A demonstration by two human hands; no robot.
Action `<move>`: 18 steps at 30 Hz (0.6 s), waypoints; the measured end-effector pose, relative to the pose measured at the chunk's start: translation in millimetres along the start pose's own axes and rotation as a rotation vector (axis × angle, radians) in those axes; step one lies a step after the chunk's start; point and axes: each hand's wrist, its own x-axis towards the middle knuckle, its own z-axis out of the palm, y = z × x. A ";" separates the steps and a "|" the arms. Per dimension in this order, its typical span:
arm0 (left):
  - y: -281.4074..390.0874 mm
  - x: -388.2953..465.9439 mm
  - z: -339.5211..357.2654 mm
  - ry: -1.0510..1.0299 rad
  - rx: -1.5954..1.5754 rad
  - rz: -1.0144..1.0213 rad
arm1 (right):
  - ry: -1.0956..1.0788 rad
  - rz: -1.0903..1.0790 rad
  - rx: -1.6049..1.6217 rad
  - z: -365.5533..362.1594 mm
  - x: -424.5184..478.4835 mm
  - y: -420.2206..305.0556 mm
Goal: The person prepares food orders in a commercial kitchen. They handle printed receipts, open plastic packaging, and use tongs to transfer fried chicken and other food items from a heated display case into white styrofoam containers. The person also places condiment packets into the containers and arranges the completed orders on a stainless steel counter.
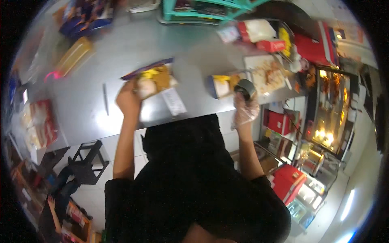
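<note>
My bare left hand (129, 95) grips the left side of an open food box (146, 70) on the metal table. White rice, yellow pieces and a brown food lie in the box, and a white paper slip (174, 101) with writing is at its front edge. My right hand (245, 109), in a clear plastic glove, holds a small dark round container (245, 88), perhaps a cup. It is just at the right side of a second food box (216, 88) with rice and yellow food. Blur hides the finer details.
A cutting board (264, 73) with food scraps lies at the right. A yellow container (74, 56) and a thin dark stick (105, 98) are on the left. A teal rack (199, 16) stands at the back. Beyond the table are a black stool (88, 164) and a seated person (57, 194).
</note>
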 end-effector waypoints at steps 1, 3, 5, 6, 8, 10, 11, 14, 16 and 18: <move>12.9 3.2 -8.5 -0.041 -0.004 -0.075 | 0.004 0.023 -0.021 -13.6 4.4 6.0; 45.9 -9.1 -25.3 -0.012 -0.127 -0.271 | 0.089 -0.015 0.078 -49.3 17.7 27.8; 65.0 -49.3 -3.9 0.230 -0.322 -0.217 | 0.218 -0.020 0.112 -89.5 44.0 42.3; 81.5 -76.9 7.6 0.159 -0.392 -0.250 | 0.381 0.095 0.071 -120.1 73.1 64.0; 124.3 -116.7 51.5 0.024 -0.544 -0.221 | 0.380 0.246 0.296 -208.5 144.7 125.4; 180.9 -111.9 95.1 -0.028 -0.440 0.037 | 0.185 0.065 -0.268 -263.4 242.4 162.9; 213.9 -94.9 104.6 -0.134 -0.581 -0.110 | 0.109 -0.046 -0.864 -296.3 285.2 171.4; 255.6 -72.2 126.7 -0.332 -0.358 -0.051 | -0.287 0.002 -1.882 -338.7 406.3 180.3; 258.4 -72.9 155.8 -0.122 -0.197 0.049 | -0.391 0.019 -1.854 -344.2 446.3 181.6; 269.7 -72.3 165.9 0.068 -0.253 -0.010 | -0.245 0.098 -1.270 -336.1 443.7 176.5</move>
